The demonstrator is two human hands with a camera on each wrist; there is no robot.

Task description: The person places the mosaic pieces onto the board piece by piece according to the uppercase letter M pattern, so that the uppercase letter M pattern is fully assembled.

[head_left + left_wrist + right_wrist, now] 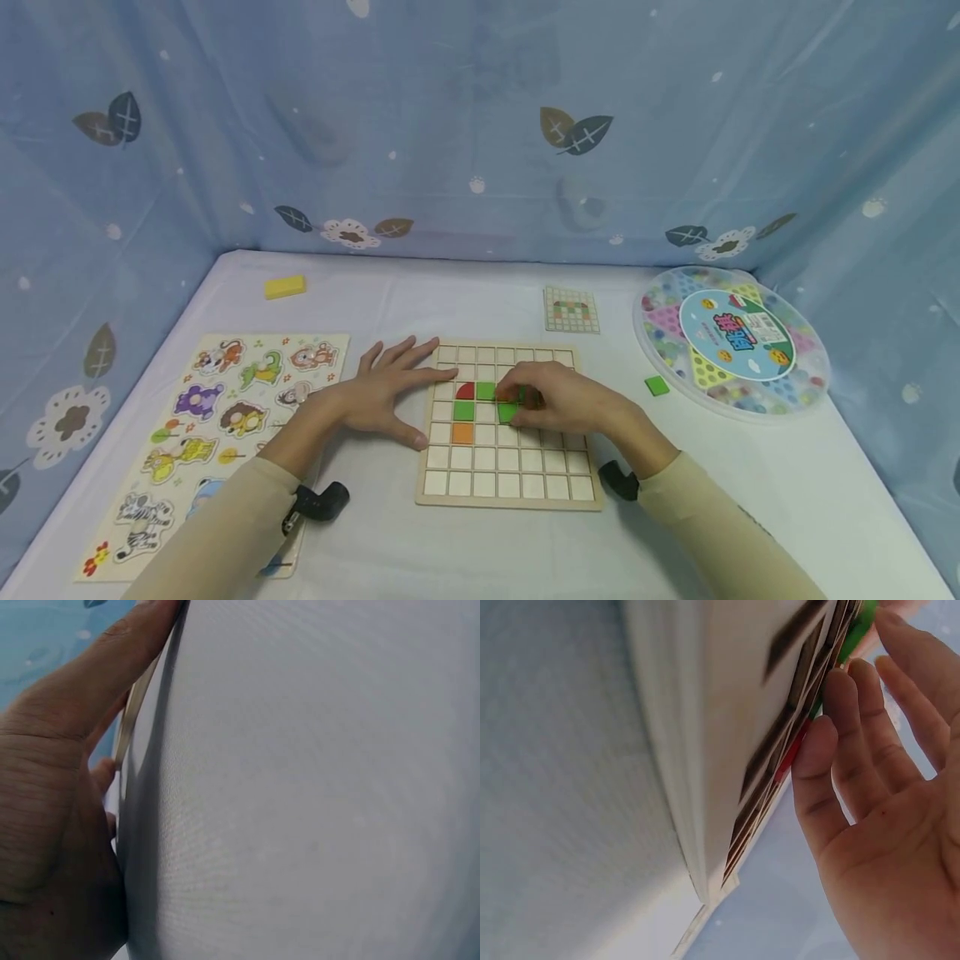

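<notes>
A wooden grid board (510, 503) lies on the white table, with several coloured tiles in its cells. My left hand (386, 392) rests at the board's left edge, fingers spread and thumb touching the frame. Over the middle of the grid, my right hand (558, 396) pinches a green square tile (507, 412) between thumb and fingers, slightly tilted at its cell. To its left sit a red quarter-round tile (466, 391), two green tiles, one of them a green square (463, 411), and an orange square (462, 433). My right fingers partly hide other tiles beneath them.
A small pattern card (572, 310) lies behind the board. At right are a loose green tile (657, 386) and a round clear game box (813, 392). An animal puzzle board (217, 379) lies at left, and a yellow block (285, 287) at the back left.
</notes>
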